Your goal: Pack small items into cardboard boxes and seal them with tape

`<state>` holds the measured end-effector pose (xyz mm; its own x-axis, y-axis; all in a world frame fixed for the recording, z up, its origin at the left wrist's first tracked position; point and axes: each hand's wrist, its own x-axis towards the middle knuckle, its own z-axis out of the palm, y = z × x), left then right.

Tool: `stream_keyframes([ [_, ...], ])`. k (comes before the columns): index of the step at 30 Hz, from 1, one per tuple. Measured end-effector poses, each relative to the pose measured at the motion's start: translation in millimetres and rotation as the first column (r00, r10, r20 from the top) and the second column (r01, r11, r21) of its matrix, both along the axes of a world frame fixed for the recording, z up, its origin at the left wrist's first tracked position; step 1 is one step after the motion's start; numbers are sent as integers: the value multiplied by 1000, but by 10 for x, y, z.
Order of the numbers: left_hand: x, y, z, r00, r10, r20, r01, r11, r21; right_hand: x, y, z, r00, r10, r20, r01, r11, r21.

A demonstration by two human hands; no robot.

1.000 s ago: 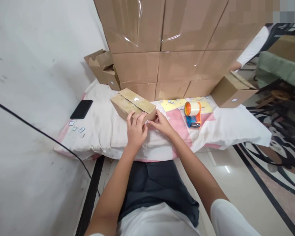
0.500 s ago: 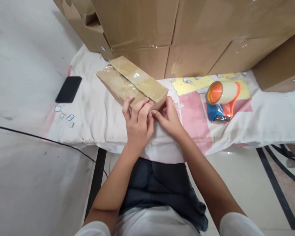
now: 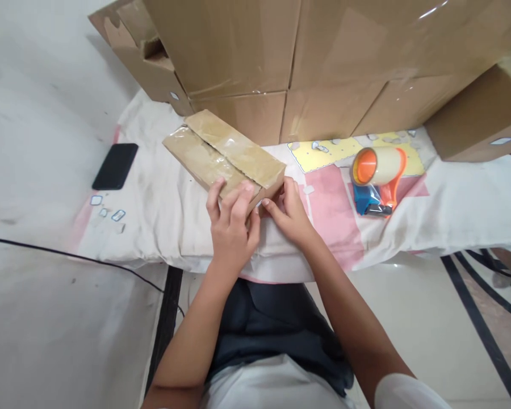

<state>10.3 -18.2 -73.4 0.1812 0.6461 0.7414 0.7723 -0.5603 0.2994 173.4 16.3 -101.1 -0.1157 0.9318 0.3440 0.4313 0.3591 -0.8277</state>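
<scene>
A small taped cardboard box lies at an angle on the cloth-covered table, a torn-edged flap running along its top. My left hand grips its near end, with fingers spread over the top and the thumb low by the end face. At the right corner, my right hand curls its fingers round the side, some of them hidden behind the box. Its thumb presses on the end face, beside a small whitish label that is partly covered.
Large cardboard boxes stand along the back, with another box at the right. An orange and blue tape dispenser sits right of my hands, near a yellow sheet. A black phone and several small stickers lie left.
My left thumb has drawn back from the right thumb, and the whitish label on the box's end shows more. The whole view has shifted slightly; both hands stay on the box.
</scene>
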Motion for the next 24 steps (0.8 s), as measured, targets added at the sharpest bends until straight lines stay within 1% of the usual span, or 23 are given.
stream_keyframes([
  [4, -52, -6, -46, 1000, 11, -6, -11, 1000, 15, 21, -23, 8, 999, 40, 17, -40, 999, 36],
  [6, -53, -6, -59, 1000, 13, -5, -13, 1000, 20, 18, -24, 7, 999, 37, 21, -38, 998, 51],
  [14, 0, 34, -63, 1000, 4, 20, -5, 998, 59, -11, 31, -36, 994, -105, 41, 103, 993, 52],
  [17, -19, 13, -45, 999, 2, 51, -4, 999, 36, -8, 19, -34, 995, -97, -2, 97, 995, 34],
  [19, -20, -18, -55, 998, 6, 68, -6, 1000, -10, -5, 8, -31, 997, -65, -49, 65, 998, 1],
  [20, -13, -34, -76, 994, 28, 108, -23, 999, -49, -5, 4, -31, 996, -55, -66, 55, 998, -15],
  [21, -4, -48, -109, 981, 67, 182, -49, 994, -101, -7, 2, -32, 996, -55, -74, 53, 998, -30],
  [22, 6, -57, -154, 952, 118, 281, -72, 983, -168, -11, -1, -35, 996, -60, -72, 57, 997, -47],
  [24, 20, -63, -258, 851, 216, 478, -59, 945, -321, -29, -8, -39, 997, -67, -37, 64, 995, -83],
])
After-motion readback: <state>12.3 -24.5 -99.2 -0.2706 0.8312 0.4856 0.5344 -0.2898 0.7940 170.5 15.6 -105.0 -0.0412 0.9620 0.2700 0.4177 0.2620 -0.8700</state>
